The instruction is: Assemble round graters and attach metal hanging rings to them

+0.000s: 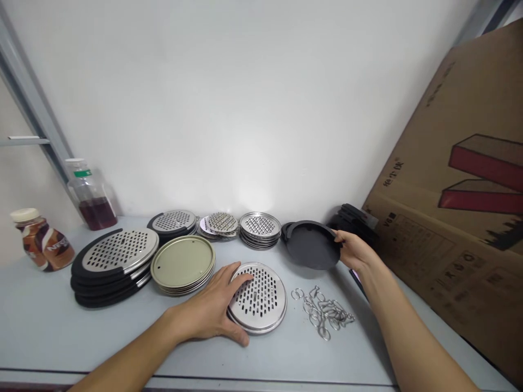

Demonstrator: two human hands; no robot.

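Note:
My left hand [212, 307] rests against the left side of a round perforated metal grater plate [261, 299], its fingers spread. One finger lies over the top face and the thumb lies by the near rim. The plate sits flat on the table, with another metal rim showing under it. My right hand [355, 250] is closed on the right edge of a shallow black round dish [312, 247], tilted toward me. Behind that dish, more black pieces are partly hidden. Between my hands, closer to me, lies a loose pile of small metal rings with clips [324, 313].
Black-rimmed grater plates [118, 250] are stacked at left, beside olive-green round plates [183, 261]. Metal grater discs [260, 224] and smaller grater discs [222, 222] stand by the wall. Two bottles [96, 201] are far left; a large cardboard box [429, 234] borders the right.

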